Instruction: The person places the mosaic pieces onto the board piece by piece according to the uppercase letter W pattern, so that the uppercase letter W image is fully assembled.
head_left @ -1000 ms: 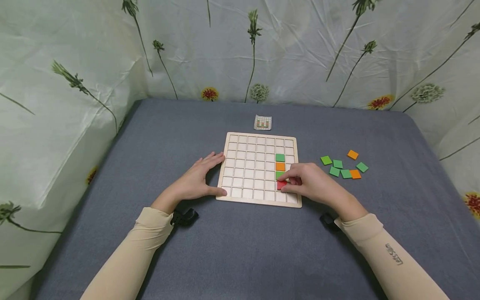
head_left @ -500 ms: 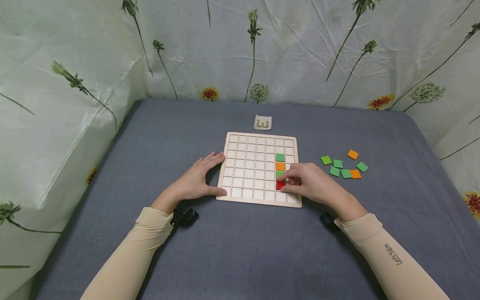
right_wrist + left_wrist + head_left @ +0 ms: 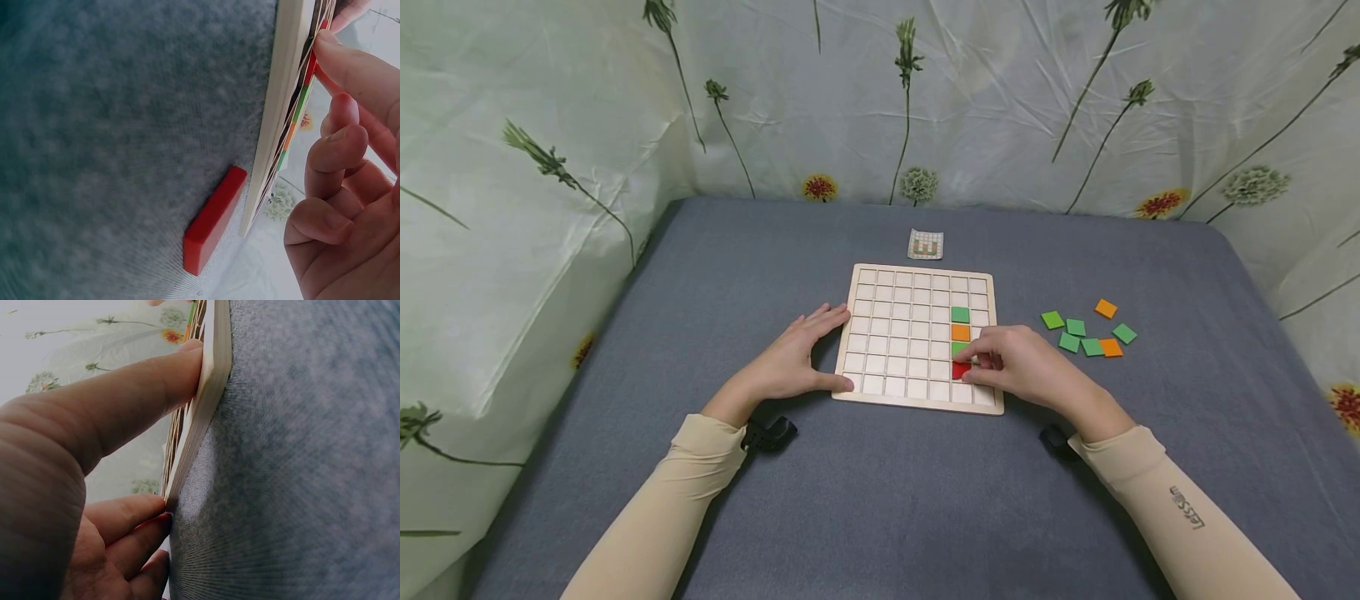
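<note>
A wooden grid board [image 3: 880, 325] lies on the table between the two hands. My left hand [image 3: 786, 358] rests at its left side, thumb on the near-left corner and fingers against the edge, as the left wrist view [image 3: 137, 394] confirms. With thumb and index finger, my right hand [image 3: 1026, 367] pinches a red tile [image 3: 958, 373] at the board's right part, partly covered by the fingers. Directly beyond it, in one column, are a light green tile [image 3: 958, 349], an orange tile [image 3: 960, 332] and a green tile [image 3: 960, 315].
Loose green tiles [image 3: 1070, 342] and orange tiles [image 3: 1106, 309] lie right of the board. In the right wrist view another red tile [image 3: 215, 222] lies on the cloth beside the board. A small pattern card [image 3: 926, 245] lies behind the board.
The red tile under my right fingers has shifted slightly left and now sits flush in line with the column. My left hand and the board have stayed still.
</note>
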Demonstrator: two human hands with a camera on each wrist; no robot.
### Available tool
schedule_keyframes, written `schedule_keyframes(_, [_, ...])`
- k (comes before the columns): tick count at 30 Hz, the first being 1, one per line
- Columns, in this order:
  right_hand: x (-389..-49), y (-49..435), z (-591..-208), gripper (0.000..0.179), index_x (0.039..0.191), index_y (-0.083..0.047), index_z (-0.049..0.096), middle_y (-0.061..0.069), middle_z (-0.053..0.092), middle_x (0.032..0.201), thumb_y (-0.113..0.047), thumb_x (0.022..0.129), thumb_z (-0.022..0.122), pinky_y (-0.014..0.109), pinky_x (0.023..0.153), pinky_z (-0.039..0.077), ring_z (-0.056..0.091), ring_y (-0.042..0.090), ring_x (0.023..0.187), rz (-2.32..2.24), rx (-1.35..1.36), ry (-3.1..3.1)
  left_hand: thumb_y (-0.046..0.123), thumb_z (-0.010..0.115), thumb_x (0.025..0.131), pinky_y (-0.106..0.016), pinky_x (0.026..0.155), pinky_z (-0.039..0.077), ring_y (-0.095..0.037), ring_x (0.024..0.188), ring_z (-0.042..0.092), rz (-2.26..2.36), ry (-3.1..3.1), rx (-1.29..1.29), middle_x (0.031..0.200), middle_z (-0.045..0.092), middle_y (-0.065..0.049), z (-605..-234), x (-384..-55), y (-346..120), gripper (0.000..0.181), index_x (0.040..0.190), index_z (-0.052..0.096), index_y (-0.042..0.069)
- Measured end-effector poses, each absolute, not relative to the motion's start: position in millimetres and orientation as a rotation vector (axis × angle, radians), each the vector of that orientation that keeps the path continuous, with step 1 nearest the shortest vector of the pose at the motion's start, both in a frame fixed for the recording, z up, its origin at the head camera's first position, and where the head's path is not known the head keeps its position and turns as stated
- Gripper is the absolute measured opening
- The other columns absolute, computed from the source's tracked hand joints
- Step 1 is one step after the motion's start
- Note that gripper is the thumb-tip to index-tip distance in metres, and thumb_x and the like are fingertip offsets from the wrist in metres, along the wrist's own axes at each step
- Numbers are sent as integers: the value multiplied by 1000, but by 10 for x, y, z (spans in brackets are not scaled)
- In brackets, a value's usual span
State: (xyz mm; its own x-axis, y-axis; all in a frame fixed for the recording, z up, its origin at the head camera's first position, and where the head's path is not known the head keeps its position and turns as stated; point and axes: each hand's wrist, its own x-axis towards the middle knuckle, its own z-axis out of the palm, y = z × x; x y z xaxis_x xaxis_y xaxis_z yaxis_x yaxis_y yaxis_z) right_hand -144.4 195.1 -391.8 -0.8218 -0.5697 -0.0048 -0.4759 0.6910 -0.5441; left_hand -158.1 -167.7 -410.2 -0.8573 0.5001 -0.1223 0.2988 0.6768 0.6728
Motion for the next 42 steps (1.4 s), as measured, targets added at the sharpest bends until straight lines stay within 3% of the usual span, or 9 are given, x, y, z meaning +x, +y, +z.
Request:
schedule_keyframes(12, [-1392,2031,-3864,19,113,-17,85,-9,57,74,-18,94,85,24,60,41,48,6,64,-816,-801,2737,33,95,81,-60,137,7,-34,169,15,965,2604,645,178,31,-10,-4135,-1597,-1692,108,168,36,7])
schedule_keyframes(25, [-1149,2483,-3800,25,115,-13,83,-7,58,75,-17,91,88,23,60,45,51,5,65,-913,-579,2863,34,94,82,-61,136,6,-34,169,14,951,2604,636,178,30,-10,-4125,-1588,-1696,109,169,35,7])
schedule_keyframes(42, [-929,3055,-3919,29,120,-9,79,-5,56,75,-21,95,84,24,55,36,47,4,61,-908,-261,3034,34,94,81,-60,137,6,-34,169,14,945,2602,635,178,30,-10,-4125,-1602,-1685,109,168,35,6])
